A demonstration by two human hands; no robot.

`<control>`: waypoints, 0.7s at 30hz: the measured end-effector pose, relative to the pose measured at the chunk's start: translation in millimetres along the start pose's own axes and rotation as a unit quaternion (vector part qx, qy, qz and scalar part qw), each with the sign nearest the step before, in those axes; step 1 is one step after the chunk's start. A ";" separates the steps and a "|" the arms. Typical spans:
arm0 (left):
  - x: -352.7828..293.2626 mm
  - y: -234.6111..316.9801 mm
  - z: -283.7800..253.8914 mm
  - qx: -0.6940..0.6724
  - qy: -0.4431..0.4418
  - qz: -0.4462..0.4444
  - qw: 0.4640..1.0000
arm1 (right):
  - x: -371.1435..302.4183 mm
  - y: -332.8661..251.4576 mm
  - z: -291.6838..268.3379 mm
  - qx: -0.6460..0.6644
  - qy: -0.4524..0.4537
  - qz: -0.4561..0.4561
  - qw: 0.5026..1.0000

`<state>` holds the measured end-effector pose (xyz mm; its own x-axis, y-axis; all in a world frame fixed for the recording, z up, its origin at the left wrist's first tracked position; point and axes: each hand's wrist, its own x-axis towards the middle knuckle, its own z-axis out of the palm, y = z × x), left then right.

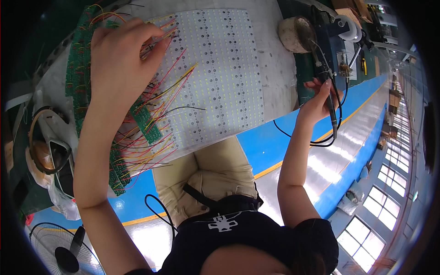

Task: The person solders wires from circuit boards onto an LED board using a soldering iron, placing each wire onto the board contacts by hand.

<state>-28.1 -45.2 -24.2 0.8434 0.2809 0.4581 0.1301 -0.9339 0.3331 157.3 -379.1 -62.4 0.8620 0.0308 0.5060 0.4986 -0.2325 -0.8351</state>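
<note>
My left hand (123,59) is closed in a pinch over the far left of the bench, with thin wires (170,33) poking out past the fingertips. Below it lie narrow green circuit boards (147,123) with red, yellow and black wires fanning out to the right. Those boards rest on and beside a white panel (215,68) dotted with rows of small yellowish and dark spots. Out to the right, my right hand (318,101) is wrapped around the black handle of a soldering iron (333,120). Its metal end points away from me, beside a round, crusted pot (297,35).
A solder spool (348,28) on a stand is at the back right, near yellow-handled pliers (364,66). The iron's black cable (316,145) loops below my right hand. More green boards (79,68) line the left, and a black fan (66,259) stands at lower left.
</note>
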 end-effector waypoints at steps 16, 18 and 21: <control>3.2 1.1 -1.7 0.007 0.005 0.014 1.000 | -3.7 -20.5 -5.7 0.239 0.083 0.211 0.944; 2.4 0.6 -3.9 0.017 -0.001 0.007 1.000 | -5.1 -24.8 -4.5 0.261 0.057 0.228 0.936; 2.1 0.3 -7.0 0.026 0.013 0.014 0.999 | -6.4 -30.3 4.9 0.303 0.026 0.250 0.919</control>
<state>-30.0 -43.4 -17.3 0.8328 0.2602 0.4887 0.1344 -0.9513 0.2775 137.1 -367.4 -41.5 0.9996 0.0165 0.0237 0.0156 0.3801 -0.9248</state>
